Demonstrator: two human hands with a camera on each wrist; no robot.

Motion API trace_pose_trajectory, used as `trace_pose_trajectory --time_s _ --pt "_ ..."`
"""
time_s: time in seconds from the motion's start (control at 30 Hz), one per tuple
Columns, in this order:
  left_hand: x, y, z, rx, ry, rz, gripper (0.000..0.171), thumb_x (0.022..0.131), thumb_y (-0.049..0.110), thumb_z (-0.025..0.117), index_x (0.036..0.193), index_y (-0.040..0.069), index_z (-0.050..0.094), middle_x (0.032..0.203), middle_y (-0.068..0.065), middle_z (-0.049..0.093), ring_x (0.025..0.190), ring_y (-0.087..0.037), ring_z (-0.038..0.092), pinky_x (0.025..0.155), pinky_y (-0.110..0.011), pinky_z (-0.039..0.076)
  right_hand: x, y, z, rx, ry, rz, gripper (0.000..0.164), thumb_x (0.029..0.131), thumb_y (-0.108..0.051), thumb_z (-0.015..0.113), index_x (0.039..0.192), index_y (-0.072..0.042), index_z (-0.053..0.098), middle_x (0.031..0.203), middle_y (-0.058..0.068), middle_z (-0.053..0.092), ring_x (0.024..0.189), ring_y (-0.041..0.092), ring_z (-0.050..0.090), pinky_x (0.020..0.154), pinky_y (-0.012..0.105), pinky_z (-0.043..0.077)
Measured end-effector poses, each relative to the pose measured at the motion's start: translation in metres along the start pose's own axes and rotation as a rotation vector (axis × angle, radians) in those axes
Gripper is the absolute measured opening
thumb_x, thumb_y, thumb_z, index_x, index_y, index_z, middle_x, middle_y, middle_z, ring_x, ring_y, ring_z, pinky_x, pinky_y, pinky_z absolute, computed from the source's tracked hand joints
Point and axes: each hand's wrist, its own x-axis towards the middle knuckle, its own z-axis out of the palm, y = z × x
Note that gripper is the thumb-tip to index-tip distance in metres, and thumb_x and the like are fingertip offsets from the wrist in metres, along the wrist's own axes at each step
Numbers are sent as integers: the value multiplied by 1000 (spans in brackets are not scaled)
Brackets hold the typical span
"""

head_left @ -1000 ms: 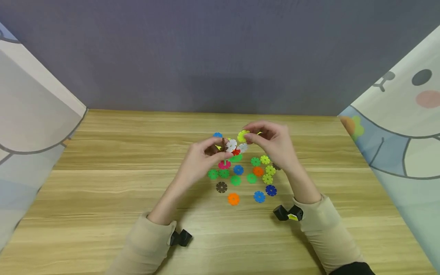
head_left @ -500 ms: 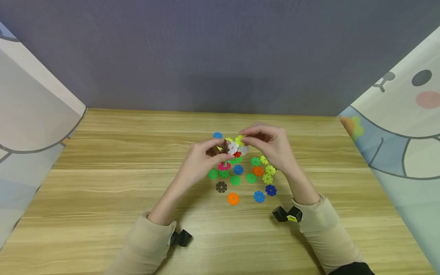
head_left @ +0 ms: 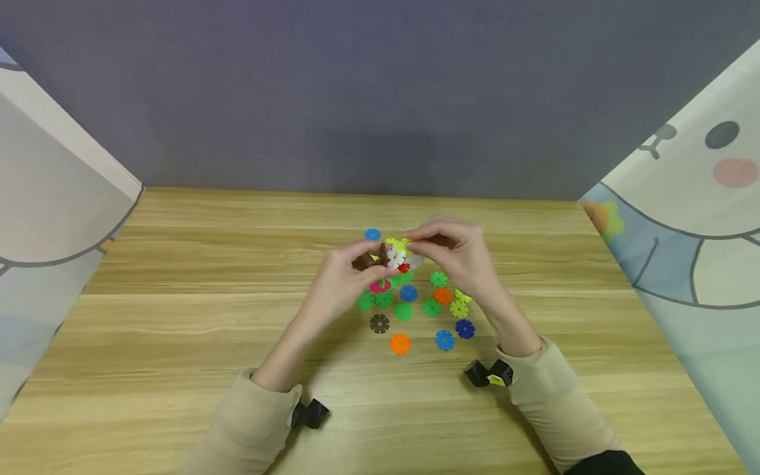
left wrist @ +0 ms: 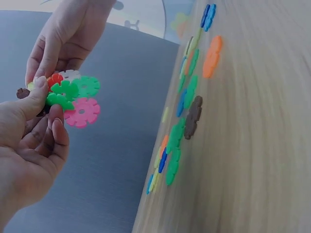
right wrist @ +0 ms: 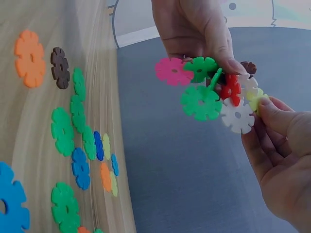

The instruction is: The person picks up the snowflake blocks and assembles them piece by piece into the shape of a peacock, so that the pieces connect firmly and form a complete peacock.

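My left hand (head_left: 337,280) grips a cluster of interlocked plastic snowflake discs above the table. In the right wrist view the cluster shows a pink disc (right wrist: 174,72), a green disc (right wrist: 201,103), a red disc (right wrist: 231,90), a white disc (right wrist: 237,116) and a brown disc (right wrist: 249,67). With thumb and fingers, my right hand (head_left: 456,256) pinches a yellow disc (right wrist: 256,100) against the white part of the cluster. Whether the yellow disc is slotted in cannot be told. Fingers partly hide the brown pieces.
Loose discs lie flat on the wooden table (head_left: 208,330) beneath and in front of the hands: an orange disc (head_left: 400,344), a dark brown disc (head_left: 379,323), a blue disc (head_left: 444,340) and several green ones. A grey panel (head_left: 368,99) stands behind the table.
My right hand has moved left and slightly down, bringing the yellow disc from beside the cluster to its white discs. My left hand keeps its hold on the cluster, nearly still.
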Motion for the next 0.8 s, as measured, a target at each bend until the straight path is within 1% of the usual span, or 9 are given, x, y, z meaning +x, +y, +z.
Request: trace_pose_trajectory --time_s 0.13,0.23,0.33,0.43,0.5,0.6,0.67,0.73,0.8 --pt "-1 2 -3 -3 7 -47 15 90 29 81 100 22 73 88 3 73 72 -18 64 63 -26 53 2 2 -1 0 -1 49 18 91 7 71 109 6 75 99 -13 74 83 10 67 71 19 57" --pt "0 4 -5 -16 9 -81 17 90 33 81 101 24 73 84 3 72 72 -19 63 63 -26 52 3 5 -6 20 0 109 24 96 2 67 119 4 71 103 -12 74 88 11 68 77 21 59" --pt "2 5 -8 -45 25 -107 21 90 34 81 106 23 73 87 2 72 75 -22 63 65 -26 52 5 16 -16 62 -13 179 27 100 -2 64 126 4 68 105 -9 74 93 12 71 82 26 62" --pt "4 3 -10 -87 54 -124 27 90 31 81 113 20 74 94 -1 74 78 -23 64 69 -25 54 4 31 -29 59 -50 253 28 101 -6 63 126 5 66 106 -4 76 93 13 73 84 30 63" --pt "5 1 -11 -104 72 -128 29 90 30 81 116 18 73 100 -2 75 80 -23 65 73 -27 57 4 41 -38 8 -94 306 28 102 -11 64 126 4 67 108 1 76 94 13 73 85 31 63" --pt "6 -1 -13 -134 80 -129 32 91 28 80 120 15 73 105 -6 75 82 -20 65 79 -34 61 3 55 -52 -61 -167 391 30 102 -15 65 127 2 67 115 14 74 98 22 73 89 34 62" --pt "7 -2 -13 -150 78 -133 33 92 27 79 122 14 72 109 -6 75 83 -19 66 81 -37 62 1 63 -61 -129 -217 440 31 102 -17 65 127 1 67 120 20 71 102 27 71 89 35 62" --pt "7 -3 -13 -165 79 -138 35 93 26 78 124 12 71 111 -7 75 84 -18 66 82 -38 62 -2 70 -69 -198 -265 461 31 102 -16 66 127 1 68 122 22 70 104 31 70 87 32 62" --pt "8 -3 -12 -177 80 -141 37 93 26 78 126 12 70 114 -7 75 84 -18 66 82 -37 62 -5 76 -77 -272 -313 464 29 100 -12 67 126 1 69 121 22 72 104 29 70 85 26 61"
